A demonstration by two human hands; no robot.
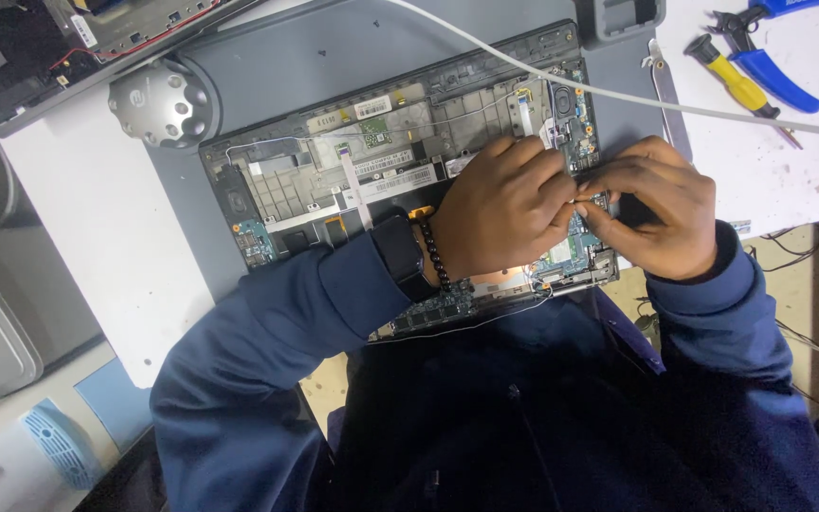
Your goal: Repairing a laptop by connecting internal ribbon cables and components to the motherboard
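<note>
**Mia:** What is the person doing right now?

**Ben:** Both hands are down on the opened laptop (353,180). Its cover is off and you can see all the little parts inside. I think this is a fiddly step: the fingertips are working on one tiny part near the right side of the green board (561,251).

**Mia:** Start with what is closest. What do you see?

**Ben:** Two blue sleeves come in from the bottom. The left arm has a black watch (400,256) and a bead bracelet (433,251) on the wrist. The left hand (504,204) is curled over, knuckles up, fingers bent down and pinched together at the tips. The right hand (661,209) comes in from the other side, also curled, with its fingertips pinched. The two hands meet and touch at the tips.

**Mia:** Are they holding something?

**Ben:** It looks like a tiny pale bit (577,200) sits between them, but it is too small to tell what it is.

**Mia:** What would the next move need?

**Ben:** I think slow, gentle fingers. The parts look small and easy to bend.

**Mia:** And farther away?

**Ben:** A white cable (713,109) runs across the laptop. On the white surface (770,171) lie a yellow screwdriver (732,81) and blue pliers (774,76). A round silver knob (165,104) sits far left.
</note>
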